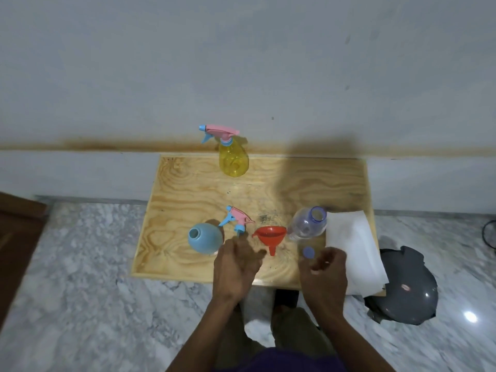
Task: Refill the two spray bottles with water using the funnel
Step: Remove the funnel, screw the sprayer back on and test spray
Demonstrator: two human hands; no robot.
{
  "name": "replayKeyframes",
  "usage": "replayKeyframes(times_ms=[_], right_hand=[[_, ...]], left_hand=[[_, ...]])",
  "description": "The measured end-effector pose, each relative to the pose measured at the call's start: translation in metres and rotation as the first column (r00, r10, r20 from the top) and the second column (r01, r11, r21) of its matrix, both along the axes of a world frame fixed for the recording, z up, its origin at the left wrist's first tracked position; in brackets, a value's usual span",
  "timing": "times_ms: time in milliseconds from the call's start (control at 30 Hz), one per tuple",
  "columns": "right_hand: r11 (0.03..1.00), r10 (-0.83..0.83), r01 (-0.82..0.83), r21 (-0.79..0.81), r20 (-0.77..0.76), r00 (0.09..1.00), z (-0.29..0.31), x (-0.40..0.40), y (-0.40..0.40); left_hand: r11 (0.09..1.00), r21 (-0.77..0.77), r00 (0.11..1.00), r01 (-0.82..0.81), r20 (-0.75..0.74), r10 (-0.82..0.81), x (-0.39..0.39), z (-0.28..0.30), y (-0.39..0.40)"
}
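— While the red funnel (269, 235) lies on the wooden table (188, 189), where does everything sit around it?
— Left of it lies a detached spray head (236, 220), then the open blue bottle (205, 238). Right of it stands the uncapped clear water bottle (307, 224), its cap (308, 252) just nearer (paper (351, 248) beyond). The yellow spray bottle (233, 154) stands well behind.
— The hands?
— The left hand (236, 267) hovers with relaxed fingers beside the funnel; the right hand (323, 269) is loosely curled, grasping nothing.

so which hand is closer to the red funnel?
Left. The left hand sits just beside the red funnel, its thumb near the spout. The right hand is farther off, by the blue cap.
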State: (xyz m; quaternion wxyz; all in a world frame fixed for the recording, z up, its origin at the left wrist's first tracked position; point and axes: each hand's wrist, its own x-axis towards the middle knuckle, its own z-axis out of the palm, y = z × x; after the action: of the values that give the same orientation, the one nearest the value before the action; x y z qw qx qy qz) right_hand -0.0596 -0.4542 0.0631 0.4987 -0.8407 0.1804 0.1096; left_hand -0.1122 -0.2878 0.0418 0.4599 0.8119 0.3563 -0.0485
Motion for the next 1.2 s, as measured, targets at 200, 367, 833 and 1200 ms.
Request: replayKeyframes(times_ms=[200, 367, 833, 1200], right_hand=[[0.967, 0.253, -0.253, -0.024, -0.022, 0.967, -0.005, -0.013, 0.086], [0.908, 0.364, -0.377, -0.184, -0.098, 0.926, -0.042, 0.003, 0.159], [0.929, 0.108, -0.186, -0.319, -0.246, 0.963, -0.078, 0.029, 0.200], [0.980, 0.044, -0.043, -0.192, 0.001, 0.999, -0.045, 0.034, 0.205]], left_hand=[[0.984, 0.076, 0.986, -0.162, -0.010, 0.163, -0.070, -0.023, 0.063], [0.979, 0.072, 0.974, -0.190, 0.140, 0.179, -0.063, -0.033, 0.102], [0.994, 0.105, 0.910, 0.007, 0.412, -0.050, -0.036, -0.090, 0.129], [0.989, -0.137, 0.912, -0.060, 0.394, 0.110, -0.034, -0.061, 0.144]])
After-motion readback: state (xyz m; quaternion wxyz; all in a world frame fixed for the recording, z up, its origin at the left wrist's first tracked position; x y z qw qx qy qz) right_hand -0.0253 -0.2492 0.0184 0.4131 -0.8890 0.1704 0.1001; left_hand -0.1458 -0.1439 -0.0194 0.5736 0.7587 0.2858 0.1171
